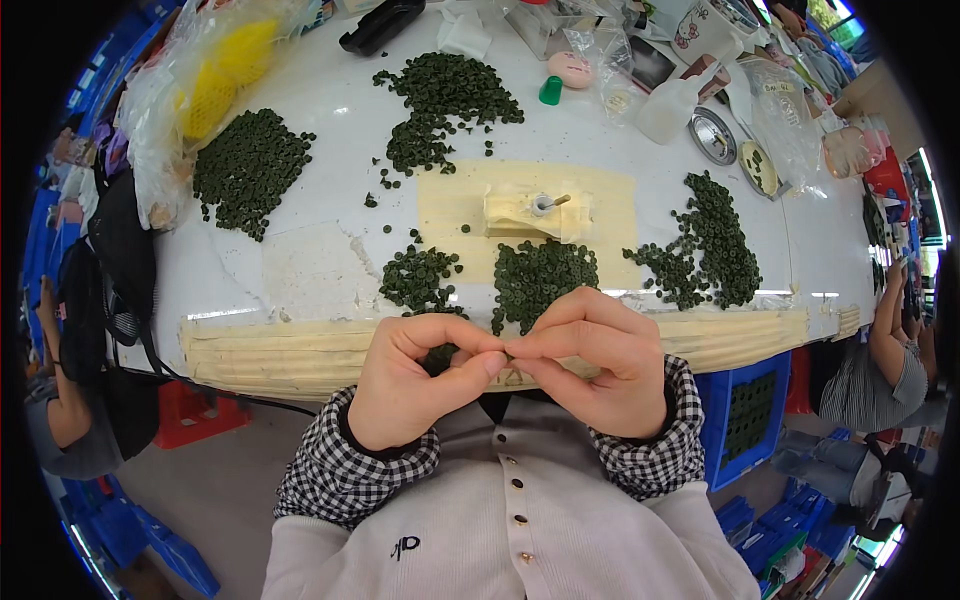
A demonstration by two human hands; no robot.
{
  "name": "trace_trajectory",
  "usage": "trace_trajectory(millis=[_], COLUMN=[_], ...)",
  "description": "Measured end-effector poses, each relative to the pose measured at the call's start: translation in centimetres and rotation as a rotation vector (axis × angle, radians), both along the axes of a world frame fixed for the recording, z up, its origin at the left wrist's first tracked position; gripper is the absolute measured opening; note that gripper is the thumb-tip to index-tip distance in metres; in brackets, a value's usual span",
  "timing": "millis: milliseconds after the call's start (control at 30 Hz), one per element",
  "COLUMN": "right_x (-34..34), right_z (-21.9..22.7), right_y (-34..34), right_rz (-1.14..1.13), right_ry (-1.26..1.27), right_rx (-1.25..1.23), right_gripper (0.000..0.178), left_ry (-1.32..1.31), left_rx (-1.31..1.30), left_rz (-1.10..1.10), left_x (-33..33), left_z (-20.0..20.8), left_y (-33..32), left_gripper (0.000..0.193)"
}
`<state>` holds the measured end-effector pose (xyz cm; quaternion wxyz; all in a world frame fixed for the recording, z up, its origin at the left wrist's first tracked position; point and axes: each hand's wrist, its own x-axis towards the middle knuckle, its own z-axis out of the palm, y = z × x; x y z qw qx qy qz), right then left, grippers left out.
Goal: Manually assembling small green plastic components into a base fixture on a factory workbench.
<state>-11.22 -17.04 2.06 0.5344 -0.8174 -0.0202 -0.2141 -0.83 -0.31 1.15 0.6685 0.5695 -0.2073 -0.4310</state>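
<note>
The left hand (415, 375) and the right hand (590, 360) meet just in front of the chest, at the near edge of the white bench (320, 100). The thumb and forefinger of each hand are pressed together, and the two grips touch each other at the fingertips. Between them they pinch something very small and dark; it is mostly hidden by the fingers, so I cannot tell its shape for sure.

Just beyond the grips, on the bench, lie two small heaps of dark green rings: one heap (418, 278) behind the left hand and one heap (545, 278) behind the right hand. Farther behind them is a small cream block with a white cup and a stick (538, 212), standing on a pale yellow sheet (450, 205). More green rings lie in bigger heaps far to the left (248, 168), far behind (440, 105) and to the right (710, 245) of the grips. Under the hands, strips of beige tape (270, 350) cover the bench edge. Below the right hand stands a blue crate (750, 405) with green rings in it.
</note>
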Motion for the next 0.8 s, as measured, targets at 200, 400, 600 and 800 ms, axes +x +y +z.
trace_trajectory(millis=[200, 400, 600, 800], right_x=[0.1, 0.0, 0.2, -0.7], right_z=[-0.7, -1.2, -0.5, -0.3], right_y=[0.5, 1.5, 1.0, -1.2], right_rz=[0.016, -0.048, -0.165, -0.153], right_ry=[0.096, 0.094, 0.081, 0.135], right_rx=[0.243, 0.307, 0.270, -0.267], right_gripper=[0.016, 0.014, 0.013, 0.013], left_ry=[-0.058, -0.112, 0.222, 0.368], left_rx=[-0.023, -0.027, 0.060, -0.039], left_rz=[0.032, 0.060, 0.155, 0.292], left_x=[-0.2, -0.4, -0.3, 1.8], left_z=[-0.5, -0.8, 0.4, -0.4], left_y=[0.2, 0.2, 0.3, 2.2], left_gripper=[0.005, 0.004, 0.006, 0.012])
